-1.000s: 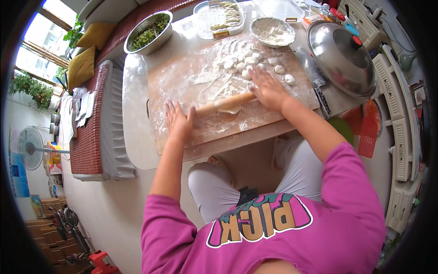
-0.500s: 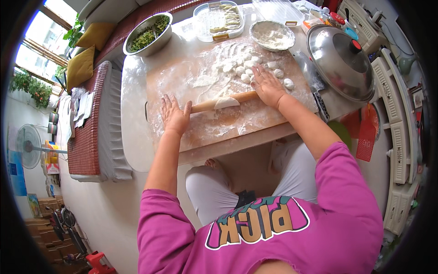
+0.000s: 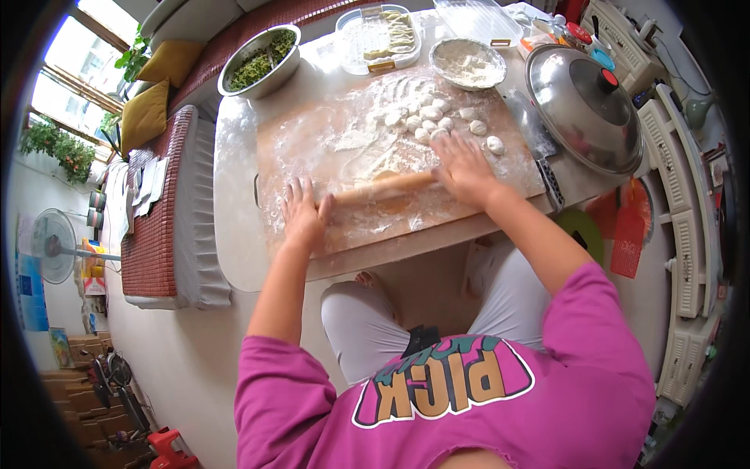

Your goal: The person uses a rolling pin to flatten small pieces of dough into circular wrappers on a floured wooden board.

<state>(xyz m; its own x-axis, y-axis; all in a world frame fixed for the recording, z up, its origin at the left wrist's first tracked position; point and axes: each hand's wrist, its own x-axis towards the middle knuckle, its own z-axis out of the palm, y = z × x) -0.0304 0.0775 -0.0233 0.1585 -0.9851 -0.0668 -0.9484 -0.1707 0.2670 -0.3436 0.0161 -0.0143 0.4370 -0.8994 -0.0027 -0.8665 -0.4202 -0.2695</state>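
Observation:
A wooden rolling pin (image 3: 383,188) lies crosswise on a floured wooden board (image 3: 312,133). My left hand (image 3: 303,213) rests flat on its left end, fingers stretched out and apart. On the right end, the palm of my right hand (image 3: 467,168) presses down with the fingers spread and slightly blurred. A thin piece of dough seems to lie under the middle of the pin, mostly hidden. Several small white dough balls (image 3: 430,113) sit just beyond my right hand. Loose flour (image 3: 355,139) is heaped in the board's middle.
A metal bowl of chopped green filling (image 3: 291,62) stands at the far left. Behind the board are a plastic box (image 3: 348,48) of dumplings and a bowl of flour (image 3: 473,69). At the right, a cleaver (image 3: 550,184) lies near a large pot lid (image 3: 586,109).
The rolling pin has moved slightly nearer to me, with both hands on it. The white dough flap that lay over the pin no longer shows on top.

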